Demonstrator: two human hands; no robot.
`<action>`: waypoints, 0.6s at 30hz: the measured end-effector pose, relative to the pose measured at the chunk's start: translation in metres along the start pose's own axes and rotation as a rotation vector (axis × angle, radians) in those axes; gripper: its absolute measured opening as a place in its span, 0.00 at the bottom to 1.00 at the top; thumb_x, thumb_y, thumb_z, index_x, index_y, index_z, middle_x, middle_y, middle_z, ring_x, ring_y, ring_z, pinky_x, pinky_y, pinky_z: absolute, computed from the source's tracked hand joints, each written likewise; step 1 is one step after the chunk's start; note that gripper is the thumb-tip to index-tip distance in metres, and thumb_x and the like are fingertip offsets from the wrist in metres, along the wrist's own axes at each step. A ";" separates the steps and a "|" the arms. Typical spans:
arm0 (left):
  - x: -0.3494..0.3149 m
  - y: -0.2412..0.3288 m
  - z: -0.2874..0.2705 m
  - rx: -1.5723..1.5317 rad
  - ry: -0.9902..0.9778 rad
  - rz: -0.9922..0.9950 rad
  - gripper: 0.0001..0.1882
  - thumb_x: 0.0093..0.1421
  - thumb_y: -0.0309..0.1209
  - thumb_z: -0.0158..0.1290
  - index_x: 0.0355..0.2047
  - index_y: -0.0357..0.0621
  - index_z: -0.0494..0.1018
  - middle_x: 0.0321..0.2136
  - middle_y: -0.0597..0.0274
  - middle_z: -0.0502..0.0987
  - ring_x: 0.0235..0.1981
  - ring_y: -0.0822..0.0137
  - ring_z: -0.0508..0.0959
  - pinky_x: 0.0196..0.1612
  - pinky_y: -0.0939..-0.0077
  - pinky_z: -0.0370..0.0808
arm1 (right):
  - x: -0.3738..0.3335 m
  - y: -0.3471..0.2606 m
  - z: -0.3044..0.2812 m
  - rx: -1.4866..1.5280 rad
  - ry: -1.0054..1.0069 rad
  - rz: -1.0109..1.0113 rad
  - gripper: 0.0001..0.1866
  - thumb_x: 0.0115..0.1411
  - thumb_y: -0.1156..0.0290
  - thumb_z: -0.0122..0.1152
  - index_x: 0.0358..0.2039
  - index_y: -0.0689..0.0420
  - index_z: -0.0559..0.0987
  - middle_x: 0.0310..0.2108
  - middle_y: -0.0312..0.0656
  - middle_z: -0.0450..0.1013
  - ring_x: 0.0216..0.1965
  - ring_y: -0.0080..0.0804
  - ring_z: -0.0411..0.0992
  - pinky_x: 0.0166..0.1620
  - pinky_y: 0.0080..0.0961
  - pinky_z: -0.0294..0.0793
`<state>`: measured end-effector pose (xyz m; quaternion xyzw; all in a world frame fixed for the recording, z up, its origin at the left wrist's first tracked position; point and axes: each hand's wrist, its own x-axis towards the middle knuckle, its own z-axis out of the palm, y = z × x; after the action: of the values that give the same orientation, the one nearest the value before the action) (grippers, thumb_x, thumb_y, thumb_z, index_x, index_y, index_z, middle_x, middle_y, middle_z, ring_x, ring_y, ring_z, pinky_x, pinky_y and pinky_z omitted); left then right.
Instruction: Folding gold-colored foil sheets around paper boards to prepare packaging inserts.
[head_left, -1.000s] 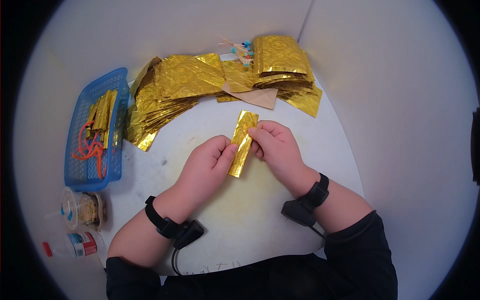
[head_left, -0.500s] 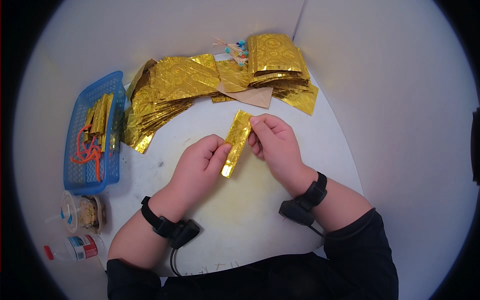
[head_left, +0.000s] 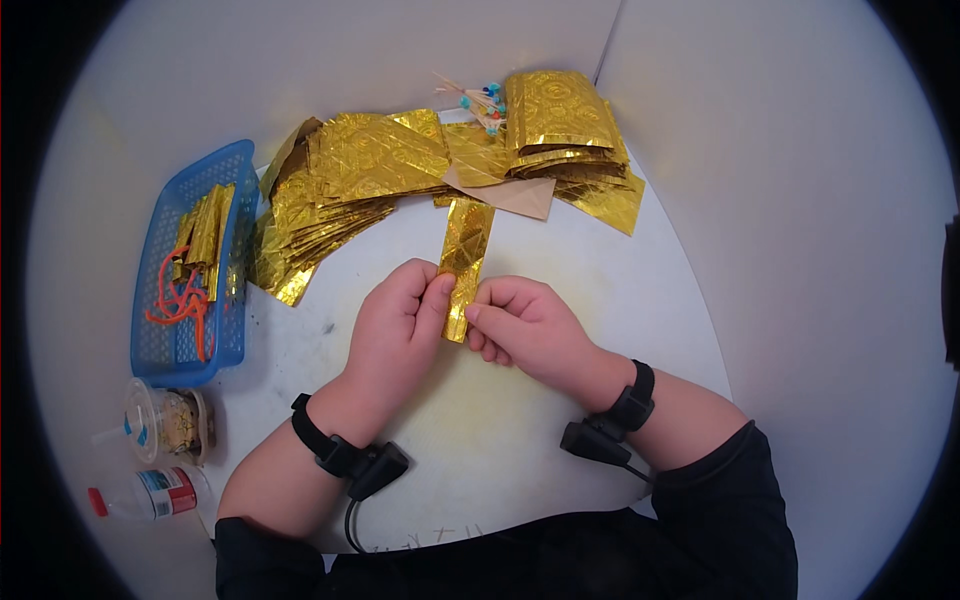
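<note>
A narrow strip of folded gold foil paper (head_left: 466,240) is held above the white table, its long side running away from me. My left hand (head_left: 398,318) pinches its left edge, the thumb lying on top. On the opposite edge, lower down, my right hand (head_left: 525,325) grips near the strip's close end between thumb and curled fingers. Beyond the hands lies a fanned stack of gold foil sheets (head_left: 375,155), and to its right a thicker pile of folded gold paper (head_left: 562,112). A plain tan paper corner (head_left: 520,196) sticks out between them.
At left stands a blue plastic basket (head_left: 190,358) with folded gold strips (head_left: 205,232) and orange-pink ties (head_left: 182,305). Closer are a clear lidded cup (head_left: 150,420) and a lying bottle with a red cap (head_left: 160,493). Bead-tipped picks (head_left: 487,105) rest at the back. Pale walls enclose the table.
My right hand has slid from the strip's far end down toward its close end. The strip has turned more upright in view. My left hand keeps its pinch.
</note>
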<state>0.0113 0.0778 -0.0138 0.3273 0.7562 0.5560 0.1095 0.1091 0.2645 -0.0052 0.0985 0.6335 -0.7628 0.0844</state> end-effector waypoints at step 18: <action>0.003 -0.001 0.002 0.098 0.040 0.007 0.12 0.81 0.34 0.58 0.42 0.38 0.77 0.29 0.49 0.79 0.28 0.54 0.78 0.35 0.61 0.76 | 0.001 0.001 -0.001 -0.001 -0.058 0.139 0.08 0.79 0.69 0.67 0.39 0.55 0.81 0.32 0.34 0.83 0.29 0.18 0.79 0.32 0.19 0.79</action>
<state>0.0095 0.0809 -0.0147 0.3235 0.7834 0.5252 0.0762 0.1084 0.2650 -0.0069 0.1198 0.6229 -0.7573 0.1555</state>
